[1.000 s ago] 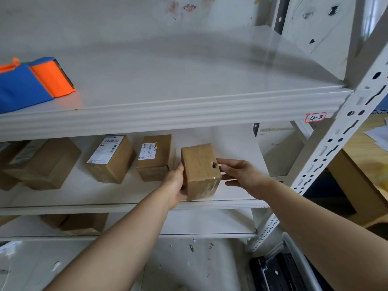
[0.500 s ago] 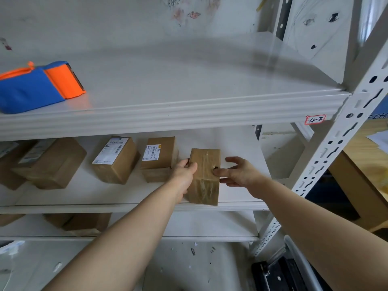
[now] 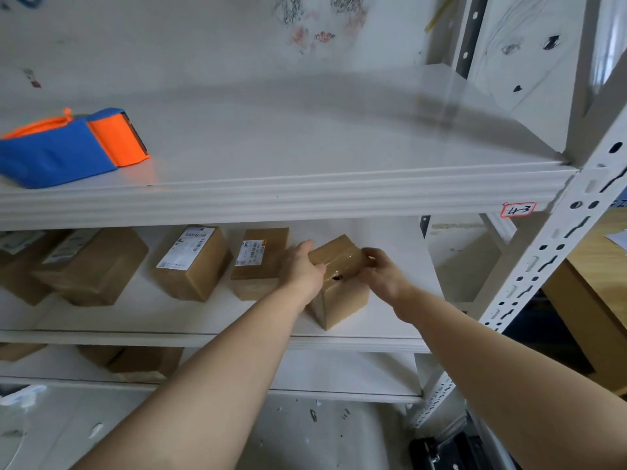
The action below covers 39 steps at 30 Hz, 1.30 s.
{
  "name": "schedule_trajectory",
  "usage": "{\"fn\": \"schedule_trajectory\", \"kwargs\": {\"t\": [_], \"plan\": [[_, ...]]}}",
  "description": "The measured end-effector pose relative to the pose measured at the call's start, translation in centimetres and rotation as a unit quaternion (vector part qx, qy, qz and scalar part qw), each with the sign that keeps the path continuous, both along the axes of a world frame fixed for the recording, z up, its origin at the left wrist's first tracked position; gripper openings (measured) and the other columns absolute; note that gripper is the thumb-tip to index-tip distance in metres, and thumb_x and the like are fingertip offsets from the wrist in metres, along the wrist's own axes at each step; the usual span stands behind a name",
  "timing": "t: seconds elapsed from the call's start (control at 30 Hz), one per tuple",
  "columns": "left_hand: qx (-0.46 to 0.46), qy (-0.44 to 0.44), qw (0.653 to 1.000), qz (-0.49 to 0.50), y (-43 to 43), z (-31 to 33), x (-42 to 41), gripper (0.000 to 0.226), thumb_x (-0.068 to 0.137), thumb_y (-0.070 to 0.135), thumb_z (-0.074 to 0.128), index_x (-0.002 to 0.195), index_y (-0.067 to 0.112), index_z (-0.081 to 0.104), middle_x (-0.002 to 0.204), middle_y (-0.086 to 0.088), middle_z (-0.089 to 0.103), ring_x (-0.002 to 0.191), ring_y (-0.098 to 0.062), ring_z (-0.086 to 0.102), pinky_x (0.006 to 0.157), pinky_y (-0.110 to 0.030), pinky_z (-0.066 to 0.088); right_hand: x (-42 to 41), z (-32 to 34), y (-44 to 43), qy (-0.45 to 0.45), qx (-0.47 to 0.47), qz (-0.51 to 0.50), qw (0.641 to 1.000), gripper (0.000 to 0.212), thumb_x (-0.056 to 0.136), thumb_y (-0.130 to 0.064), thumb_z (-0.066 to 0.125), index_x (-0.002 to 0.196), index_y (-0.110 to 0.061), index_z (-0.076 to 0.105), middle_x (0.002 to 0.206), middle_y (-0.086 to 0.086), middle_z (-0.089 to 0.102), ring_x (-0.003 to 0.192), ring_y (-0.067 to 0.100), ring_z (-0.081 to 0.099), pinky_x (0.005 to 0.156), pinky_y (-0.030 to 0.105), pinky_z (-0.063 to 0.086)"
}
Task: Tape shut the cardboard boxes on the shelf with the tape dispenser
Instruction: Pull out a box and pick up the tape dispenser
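Note:
A small brown cardboard box [image 3: 341, 293] with clear tape across its top and a dark hole near its front edge stands on the middle shelf [image 3: 203, 337]. My left hand [image 3: 302, 266] grips its left top edge. My right hand [image 3: 381, 273] holds its right side, fingers curled over the top. The blue and orange tape dispenser [image 3: 68, 147] lies on the upper shelf [image 3: 305, 195] at far left, away from both hands.
Several more brown boxes stand left on the middle shelf, the nearest a labelled box [image 3: 259, 262] touching my left hand. More boxes [image 3: 135, 362] lie on the shelf below. A perforated white upright [image 3: 556, 252] stands at right, a wooden table [image 3: 597, 266] behind it.
Both hands have turned the box from standing on edge to resting with its taped face up. The camera has tilted a little, so the shelves appear lower.

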<state>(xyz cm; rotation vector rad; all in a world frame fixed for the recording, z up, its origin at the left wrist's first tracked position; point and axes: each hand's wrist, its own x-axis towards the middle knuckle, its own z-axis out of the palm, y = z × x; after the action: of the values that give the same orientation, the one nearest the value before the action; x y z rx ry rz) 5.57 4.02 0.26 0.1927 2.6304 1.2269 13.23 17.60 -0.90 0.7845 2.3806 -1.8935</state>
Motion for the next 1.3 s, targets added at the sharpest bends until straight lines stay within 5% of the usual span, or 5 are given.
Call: {"fn": "schedule_trajectory", "kwargs": {"t": [0.33,0.53,0.8,1.03,1.3], "plan": [[0.095,-0.112,0.985,0.092,-0.4,-1.4,-0.2,0.043,0.094,0.044,0.050,0.132,0.023,0.050,0.127,-0.005,0.059,0.112,-0.028,0.058,0.098,-0.045,0.048,-0.3,-0.4,-0.2,-0.030,0.079,-0.023,0.996,0.057,0.089,-0.037,0.058,0.139,-0.019,0.037,0.134,0.004,0.048,0.115,0.024,0.052,0.085,0.031,0.044],[0.103,-0.038,0.991,0.076,-0.9,0.6,1.1,0.036,0.100,0.027,0.046,0.132,0.011,0.049,0.132,-0.003,0.054,0.117,-0.021,0.052,0.085,-0.020,0.033,-0.1,1.4,-1.7,0.059,0.199,-0.081,0.975,0.041,0.087,-0.013,0.046,0.127,-0.021,0.053,0.125,0.003,0.048,0.113,0.024,0.052,0.092,0.036,0.047],[0.107,0.090,0.990,0.006,-7.3,4.4,0.8,0.018,0.098,0.016,0.044,0.105,0.017,0.061,0.102,-0.005,0.067,0.099,-0.028,0.063,0.089,-0.039,0.052,-1.3,5.0,-9.0,0.093,0.224,-0.012,0.970,0.025,0.089,-0.016,0.051,0.100,-0.026,0.071,0.099,-0.007,0.072,0.095,0.014,0.064,0.079,0.026,0.050],[0.155,0.221,0.963,-0.012,-18.4,10.7,2.2,0.022,0.097,0.018,0.046,0.084,0.020,0.063,0.068,0.008,0.067,0.059,-0.013,0.060,0.063,-0.028,0.049,-2.1,8.0,-17.2,0.137,0.252,0.062,0.956,0.026,0.085,-0.009,0.054,0.076,-0.030,0.066,0.084,-0.012,0.070,0.085,0.012,0.066,0.075,0.024,0.050],[-0.052,0.455,0.885,0.085,-26.2,18.9,-3.5,0.035,0.093,0.018,0.049,0.128,0.013,0.050,0.130,-0.006,0.055,0.123,-0.028,0.045,0.097,-0.038,0.038,-3.3,14.8,-23.1,0.246,0.192,0.052,0.948,0.034,0.086,-0.001,0.051,0.073,-0.030,0.063,0.075,-0.018,0.064,0.077,0.006,0.063,0.077,0.019,0.049]]}}
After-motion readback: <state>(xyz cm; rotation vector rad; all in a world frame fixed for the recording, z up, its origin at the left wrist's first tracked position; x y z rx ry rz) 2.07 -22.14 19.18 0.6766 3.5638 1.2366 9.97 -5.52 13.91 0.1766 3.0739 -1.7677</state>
